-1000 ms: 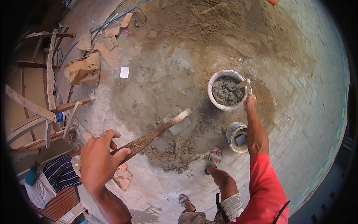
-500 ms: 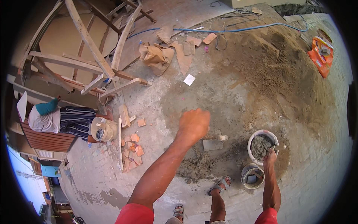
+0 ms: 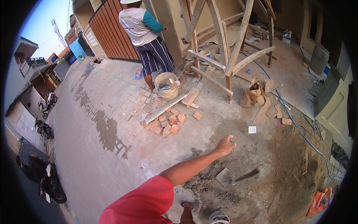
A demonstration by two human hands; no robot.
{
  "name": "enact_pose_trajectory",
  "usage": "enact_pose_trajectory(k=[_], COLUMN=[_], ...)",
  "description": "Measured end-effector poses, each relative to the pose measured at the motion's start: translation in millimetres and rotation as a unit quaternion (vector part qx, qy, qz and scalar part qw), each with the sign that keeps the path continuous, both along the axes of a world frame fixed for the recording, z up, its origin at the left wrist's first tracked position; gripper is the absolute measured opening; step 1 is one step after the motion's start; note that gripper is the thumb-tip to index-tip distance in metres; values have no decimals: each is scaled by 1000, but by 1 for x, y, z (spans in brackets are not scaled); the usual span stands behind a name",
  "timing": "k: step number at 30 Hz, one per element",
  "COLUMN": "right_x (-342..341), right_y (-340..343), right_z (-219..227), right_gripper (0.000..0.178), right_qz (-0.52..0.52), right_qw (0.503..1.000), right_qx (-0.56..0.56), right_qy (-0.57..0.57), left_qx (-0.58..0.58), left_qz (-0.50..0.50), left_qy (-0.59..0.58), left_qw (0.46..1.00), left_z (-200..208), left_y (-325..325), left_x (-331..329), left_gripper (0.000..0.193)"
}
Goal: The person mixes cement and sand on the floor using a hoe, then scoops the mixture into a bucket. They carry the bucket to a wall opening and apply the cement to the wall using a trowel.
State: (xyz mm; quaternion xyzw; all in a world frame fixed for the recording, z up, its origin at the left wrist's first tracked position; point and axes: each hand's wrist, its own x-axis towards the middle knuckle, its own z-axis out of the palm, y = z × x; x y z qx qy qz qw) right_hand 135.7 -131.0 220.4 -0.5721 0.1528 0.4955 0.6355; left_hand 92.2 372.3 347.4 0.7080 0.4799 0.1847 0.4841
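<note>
The person's bare left hand [image 3: 225, 146] – fingers loosely curled and parted, holding nothing – hangs near a brown wooden-handled hoe with a flat grey blade [image 3: 223, 177] on mortar-smeared grey ground [image 3: 231, 127].

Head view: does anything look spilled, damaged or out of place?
Yes. Broken brick pieces lie loosely heaped beside a plank, and a dark, damp-looking patch stains the otherwise paler paving, perhaps a spill.
</note>
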Motion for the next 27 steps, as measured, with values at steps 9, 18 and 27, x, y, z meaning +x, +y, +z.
enact_pose_trajectory(k=[9, 18, 27], right_x=[-135, -316, -473], right_y=[148, 215, 346], right_z=[18, 30, 20], right_gripper=[38, 34, 32], right_qz=[137, 162, 245], right_qw=[990, 983, 963], right_qx=[-33, -81, -112], right_qy=[30, 17, 6], left_qx=[221, 187, -622], left_qz=[499, 353, 328], left_qy=[84, 57, 99], left_qw=[834, 915, 704], left_z=[196, 176, -213], left_y=[194, 4, -420], left_x=[-608, -852, -937], left_gripper=[77, 39, 40])
